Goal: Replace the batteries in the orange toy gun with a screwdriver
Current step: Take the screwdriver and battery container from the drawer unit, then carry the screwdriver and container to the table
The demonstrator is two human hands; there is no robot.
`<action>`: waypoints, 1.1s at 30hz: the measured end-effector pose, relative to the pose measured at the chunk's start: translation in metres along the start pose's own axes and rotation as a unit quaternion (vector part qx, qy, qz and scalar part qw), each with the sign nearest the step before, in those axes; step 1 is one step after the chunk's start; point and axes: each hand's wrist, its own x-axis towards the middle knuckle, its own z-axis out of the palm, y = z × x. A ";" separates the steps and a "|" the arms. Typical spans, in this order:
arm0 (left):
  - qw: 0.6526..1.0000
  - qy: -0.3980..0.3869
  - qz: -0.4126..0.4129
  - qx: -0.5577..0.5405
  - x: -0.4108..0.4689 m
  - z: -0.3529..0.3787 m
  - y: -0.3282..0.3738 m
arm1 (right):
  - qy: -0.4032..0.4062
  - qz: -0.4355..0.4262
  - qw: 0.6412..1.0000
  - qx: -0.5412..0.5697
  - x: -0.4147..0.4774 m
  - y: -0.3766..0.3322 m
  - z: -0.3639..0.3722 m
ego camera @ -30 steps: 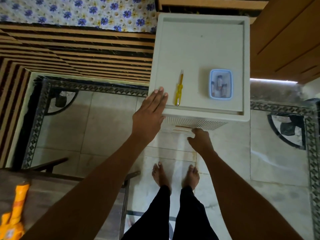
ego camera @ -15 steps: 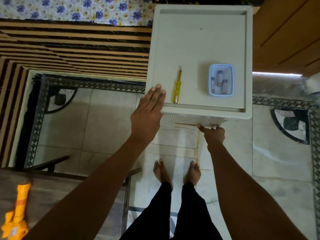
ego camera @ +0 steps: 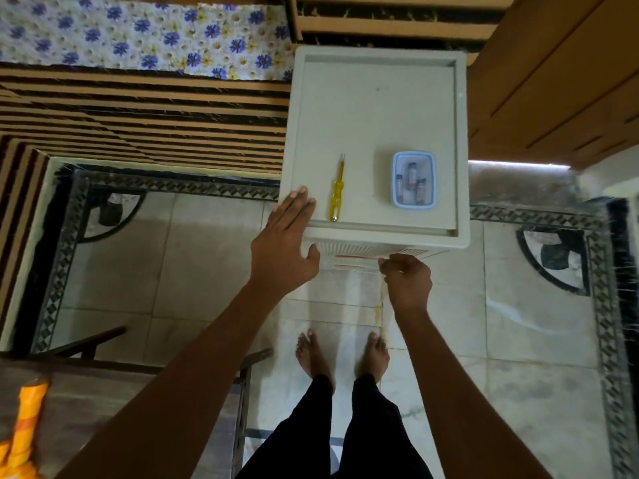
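Note:
A yellow-handled screwdriver (ego camera: 336, 195) lies on top of a white plastic cabinet (ego camera: 377, 108), near its front edge. To its right stands a small blue-rimmed tub (ego camera: 413, 178) holding several batteries. My left hand (ego camera: 285, 242) rests flat on the cabinet's front left corner, fingers straight, just left of the screwdriver. My right hand (ego camera: 408, 276) is curled against the cabinet's slatted front under the top edge; what its fingers grip is hidden. The orange toy gun (ego camera: 20, 430) lies on a dark wooden table at the bottom left, partly cut off.
The dark table (ego camera: 103, 409) is on my near left. A wooden bed with a flowered sheet (ego camera: 145, 36) runs along the back left, and a wooden cupboard (ego camera: 560, 81) stands at the right. My bare feet (ego camera: 342, 354) stand on the tiled floor before the cabinet.
My right hand has risen from below the cabinet front and moved right to curl against its upper front. My left hand stays flat on the corner. The view has shifted slightly.

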 end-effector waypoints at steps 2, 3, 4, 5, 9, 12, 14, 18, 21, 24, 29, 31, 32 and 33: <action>0.999 0.001 -0.024 -0.028 0.005 -0.009 0.009 | 0.024 -0.070 0.997 0.020 -0.026 -0.019 -0.012; 0.999 -0.005 -0.043 -0.031 0.008 -0.012 0.014 | 0.040 -0.101 0.993 0.035 -0.037 -0.028 -0.017; 0.998 -0.007 -0.061 -0.026 0.014 -0.016 0.021 | 0.061 -0.132 0.988 0.045 -0.045 -0.039 -0.024; 0.997 -0.009 -0.077 -0.016 0.020 -0.019 0.027 | 0.083 -0.155 0.983 0.048 -0.050 -0.048 -0.028; 0.993 -0.027 -0.113 0.010 0.049 -0.024 0.052 | 0.176 -0.227 0.958 0.023 -0.038 -0.082 -0.038; 0.986 -0.073 -0.151 0.005 0.068 -0.019 0.065 | 0.201 -0.209 0.956 -0.032 -0.004 -0.097 -0.034; 0.982 -0.087 -0.168 -0.003 0.076 -0.014 0.072 | 0.171 -0.176 0.965 -0.087 0.019 -0.103 -0.031; 0.971 -0.089 -0.217 -0.047 0.076 -0.010 0.075 | 0.134 -0.158 0.973 -0.102 0.032 -0.110 -0.031; 0.959 -0.087 -0.241 -0.119 0.061 -0.013 0.069 | 0.119 -0.135 0.981 -0.079 0.017 -0.111 -0.035; 0.948 -0.062 -0.254 -0.181 0.042 -0.032 0.068 | 0.122 -0.115 0.985 -0.031 -0.007 -0.107 -0.039; 0.896 -0.039 -0.310 -0.316 0.004 -0.073 0.071 | 0.105 -0.100 0.989 0.025 -0.065 -0.091 -0.045; 0.873 -0.050 -0.324 -0.360 -0.013 -0.087 0.075 | 0.077 -0.102 0.990 0.051 -0.091 -0.083 -0.047; 0.866 -0.059 -0.325 -0.375 -0.023 -0.095 0.077 | 0.062 -0.105 0.990 0.072 -0.107 -0.080 -0.050; 0.861 -0.065 -0.326 -0.385 -0.033 -0.099 0.078 | 0.044 -0.110 0.988 0.095 -0.122 -0.078 -0.052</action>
